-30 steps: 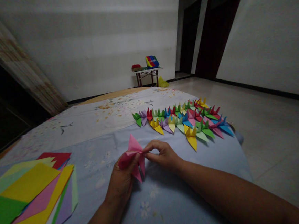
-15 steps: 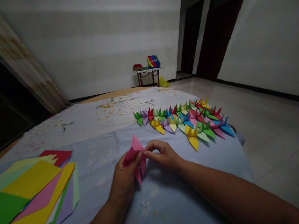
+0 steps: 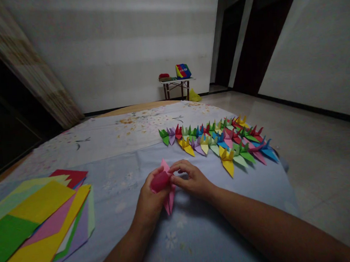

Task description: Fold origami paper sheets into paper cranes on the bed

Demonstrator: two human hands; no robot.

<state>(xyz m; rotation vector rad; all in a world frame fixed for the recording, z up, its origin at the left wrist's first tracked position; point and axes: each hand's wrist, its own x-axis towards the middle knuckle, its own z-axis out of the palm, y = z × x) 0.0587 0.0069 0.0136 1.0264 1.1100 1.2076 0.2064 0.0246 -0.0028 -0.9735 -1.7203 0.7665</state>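
Left hand (image 3: pixel 148 198) holds pink paper (image 3: pixel 161 181); a far-off box (image 3: pixel 184 75) bears illegible lettering (image 3: pixel 183 70).

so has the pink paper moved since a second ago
Yes, the pink paper has shifted right: its upper tip was left of the white flower printed on the tablecloth, and now sits nearly straight above it in view.

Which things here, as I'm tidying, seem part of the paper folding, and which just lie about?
Likely the folding:
pink folded paper, in the left hand and right hand
flat coloured paper sheets
multicoloured folded-paper cranes

Apparently just lying about:
blue, red and yellow boxy package
crumpled yellow bag
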